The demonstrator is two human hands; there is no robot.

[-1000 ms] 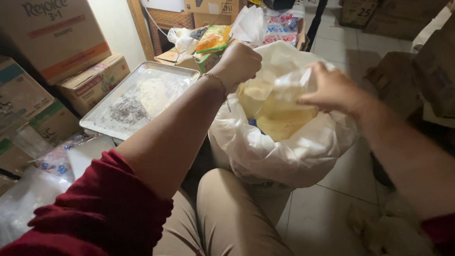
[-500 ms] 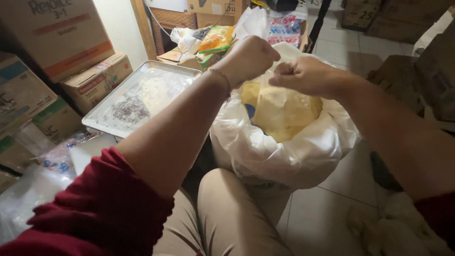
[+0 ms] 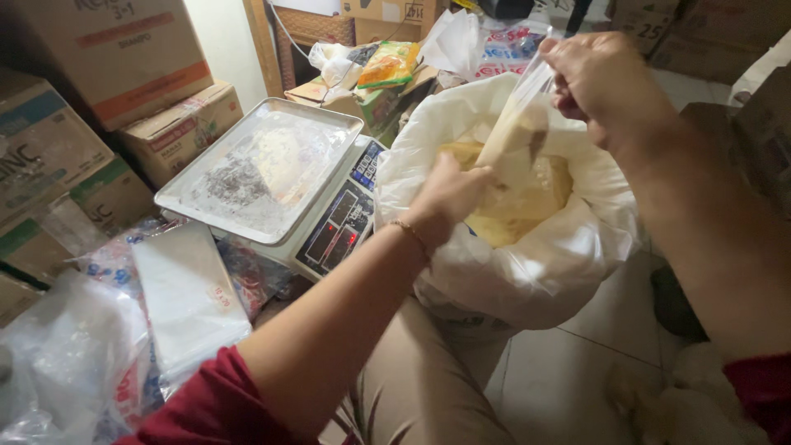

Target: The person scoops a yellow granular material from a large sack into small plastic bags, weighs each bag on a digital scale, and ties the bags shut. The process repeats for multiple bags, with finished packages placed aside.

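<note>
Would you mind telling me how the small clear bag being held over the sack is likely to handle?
The small clear bag looks thin and floppy: it hangs stretched from the right hand. The yellowish fill probably makes it bottom-heavy, so the left hand supports it from below. The glossy film may be slippery.

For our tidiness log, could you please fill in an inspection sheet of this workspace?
Surface: tiled floor, bare beside the sack.
Job's things: white sack open, yellow powder inside; small clear bag partly filled, held above it.
Clutter: scale with dusty tray; stack of clear bags; snack packets.
Grippers: left hand in the sack at the bag's bottom; right hand pinching its top.
Cables: nothing seen.
Surroundings: cardboard boxes stacked left and behind.
</note>
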